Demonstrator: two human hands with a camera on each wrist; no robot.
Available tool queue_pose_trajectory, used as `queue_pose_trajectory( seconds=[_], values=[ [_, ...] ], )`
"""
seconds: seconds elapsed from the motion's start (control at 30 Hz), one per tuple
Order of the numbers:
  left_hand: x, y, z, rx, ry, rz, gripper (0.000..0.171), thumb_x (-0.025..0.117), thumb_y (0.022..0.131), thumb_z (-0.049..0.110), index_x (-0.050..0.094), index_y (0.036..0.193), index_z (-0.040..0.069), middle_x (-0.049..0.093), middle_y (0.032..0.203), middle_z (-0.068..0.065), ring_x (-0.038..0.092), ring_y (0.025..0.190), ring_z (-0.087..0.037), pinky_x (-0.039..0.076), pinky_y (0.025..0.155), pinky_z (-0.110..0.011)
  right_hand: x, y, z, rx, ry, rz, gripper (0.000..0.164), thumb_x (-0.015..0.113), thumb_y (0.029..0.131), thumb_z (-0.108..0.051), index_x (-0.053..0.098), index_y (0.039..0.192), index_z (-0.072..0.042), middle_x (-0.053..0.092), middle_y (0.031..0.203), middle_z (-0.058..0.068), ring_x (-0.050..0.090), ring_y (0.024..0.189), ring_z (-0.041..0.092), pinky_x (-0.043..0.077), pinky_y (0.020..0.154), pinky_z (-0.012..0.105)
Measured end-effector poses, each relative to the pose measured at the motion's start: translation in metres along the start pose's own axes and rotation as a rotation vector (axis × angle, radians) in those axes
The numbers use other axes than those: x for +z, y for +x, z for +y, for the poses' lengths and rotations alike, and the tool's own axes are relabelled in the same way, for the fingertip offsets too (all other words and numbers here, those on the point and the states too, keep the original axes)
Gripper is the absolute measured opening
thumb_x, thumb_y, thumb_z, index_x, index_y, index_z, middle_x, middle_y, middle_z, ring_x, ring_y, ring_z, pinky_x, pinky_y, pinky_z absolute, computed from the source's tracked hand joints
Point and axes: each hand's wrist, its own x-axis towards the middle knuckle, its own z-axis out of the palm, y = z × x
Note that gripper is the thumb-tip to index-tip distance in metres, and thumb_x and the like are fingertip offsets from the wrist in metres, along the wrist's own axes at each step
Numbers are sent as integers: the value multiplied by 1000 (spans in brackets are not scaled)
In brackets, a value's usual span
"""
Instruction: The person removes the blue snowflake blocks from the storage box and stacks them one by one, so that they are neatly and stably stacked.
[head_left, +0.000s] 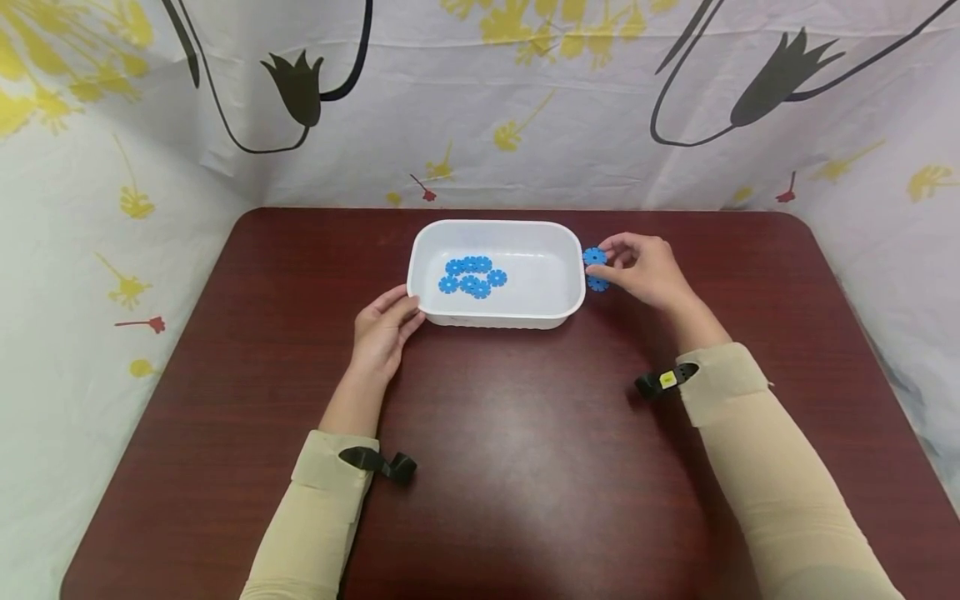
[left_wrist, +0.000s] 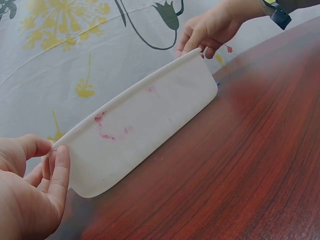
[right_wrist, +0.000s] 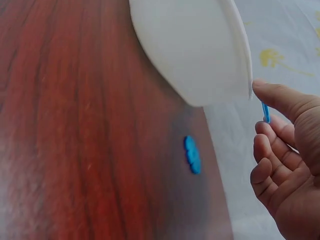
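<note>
Tray (head_left: 536, 279): white, upright on the far part of the desk (head_left: 487, 433), about midway between left and right.
Left hand (head_left: 378, 333): gripping the tray's near left corner, which should keep it steady.
Right hand (head_left: 648, 271): pinching one disc between thumb and fingers, just right of the tray.
Cluster (head_left: 469, 284): blue discs inside the tray, in its left half, some overlapping.
Held disc (head_left: 595, 256): blue, just outside the right rim; whether it touches the rim I cannot tell. The step in hand looks like bringing it to the tray; the next move would call for clearing the rim, going left over the tray floor and letting go.
Desk disc (head_left: 597, 284): blue, lying near the tray's right end, not held; probably next to be picked up.
</note>
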Motion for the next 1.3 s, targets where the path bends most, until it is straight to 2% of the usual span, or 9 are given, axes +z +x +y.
queue_pose_trajectory(
  seconds=[0.13,0.33,0.63,0.83,0.97,1.3],
  values=[
    [0,0,0,-4,5,2,35,69,93,-4,61,126,-3,64,109,-11,67,75,-14,62,80,-24,1,-2,9,19,0,16,37,84,86,-25,69,109,0,67,95,14,57,75,14,46,57,13],
    [0,0,0,-3,9,-2,39,68,93,-5,58,131,-5,63,109,-11,67,76,-14,62,81,-24,4,-3,21,33,-18,19,38,83,87,-26,68,111,-1,67,97,15,58,80,20,46,57,13],
    [0,-1,1,-1,12,-7,39,68,93,-4,58,131,-5,63,111,-11,67,77,-14,62,82,-24,8,-2,33,21,-89,-37,38,85,84,-25,69,108,0,66,97,15,55,79,23,43,58,19],
    [0,0,0,10,-6,-24,35,67,93,-6,60,127,-6,67,101,-9,68,77,-14,62,80,-24,9,-3,36,37,-105,-77,37,86,84,-23,69,107,0,65,97,15,54,75,22,43,57,22],
    [0,0,-1,14,-7,-27,33,67,93,-6,61,125,-5,69,96,-7,68,76,-14,62,80,-25,10,-2,37,49,-123,-89,37,86,83,-22,69,107,0,65,98,14,54,76,21,44,58,22],
    [0,0,0,10,11,-20,33,67,94,-5,60,126,-5,68,98,-6,68,78,-13,62,82,-25,9,1,38,52,-135,-142,40,84,85,-23,68,111,2,65,101,16,56,82,26,47,66,27]
  ],
)
